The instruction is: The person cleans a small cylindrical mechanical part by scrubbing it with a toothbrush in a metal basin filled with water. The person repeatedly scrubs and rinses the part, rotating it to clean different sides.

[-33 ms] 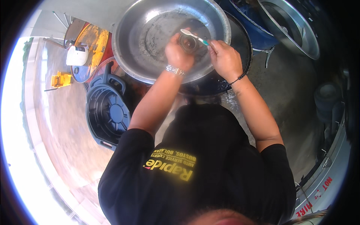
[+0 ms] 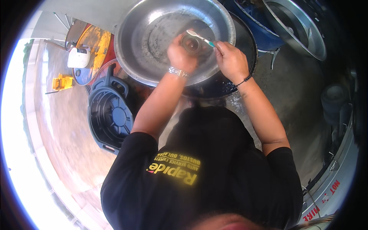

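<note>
Over a wide metal basin (image 2: 140,42), my left hand (image 2: 179,53) is closed round a small, round, see-through cup-like piece (image 2: 191,44) with a brownish look inside. What exactly this piece is, I cannot make out. A white and green toothbrush (image 2: 202,38) is pinched by its handle in my right hand (image 2: 233,61). Its bristle end lies across the upper part of the cup-like piece; whether the bristles touch it is too small to tell.
The basin rests on a dark round drum top (image 2: 251,48). At the left stand a black drain pan (image 2: 100,124) and a yellow-stained drum (image 2: 100,44) with a white container (image 2: 79,57). A second metal basin (image 2: 316,42) leans against a blue drum (image 2: 260,36) at the right.
The toothbrush head has shifted slightly to the right over the cup-like piece. My left hand has moved a touch to the left. Both grips are the same.
</note>
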Demonstrator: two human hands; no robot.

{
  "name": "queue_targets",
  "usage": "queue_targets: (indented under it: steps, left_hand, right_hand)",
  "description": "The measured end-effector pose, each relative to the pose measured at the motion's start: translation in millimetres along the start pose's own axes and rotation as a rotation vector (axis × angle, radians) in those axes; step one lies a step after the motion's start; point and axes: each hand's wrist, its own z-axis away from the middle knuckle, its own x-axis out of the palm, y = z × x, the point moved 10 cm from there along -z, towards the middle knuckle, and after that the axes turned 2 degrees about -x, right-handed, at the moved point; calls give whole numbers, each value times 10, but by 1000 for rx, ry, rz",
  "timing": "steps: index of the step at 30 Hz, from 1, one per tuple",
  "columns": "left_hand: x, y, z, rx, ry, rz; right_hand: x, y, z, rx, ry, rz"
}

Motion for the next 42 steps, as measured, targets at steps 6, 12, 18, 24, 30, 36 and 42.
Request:
queue_targets:
  steps: [6, 12, 18, 24, 30, 36, 42]
  left_hand:
    - [-93, 175, -257, 15, -23, 153]
    - [2, 123, -293, -38, -28, 165]
    - [-70, 3, -362, 7, -41, 11]
    - [57, 148, -264, -33, 53, 35]
    - [7, 152, -409, -71, -52, 151]
    - [67, 73, -318, 5, -78, -49]
    - [130, 61, -210, -2, -29, -103]
  right_hand:
    - [71, 148, 243, 43, -62, -53]
    - [120, -139, 262, -46, 12, -48]
    - [72, -129, -16, -20, 39, 39]
    - [29, 152, 92, 29, 30, 105]
    - [122, -127, 331, -15, 12, 69]
    - [16, -229, 49, -5, 28, 80]
    - [-120, -38, 47, 39, 38, 106]
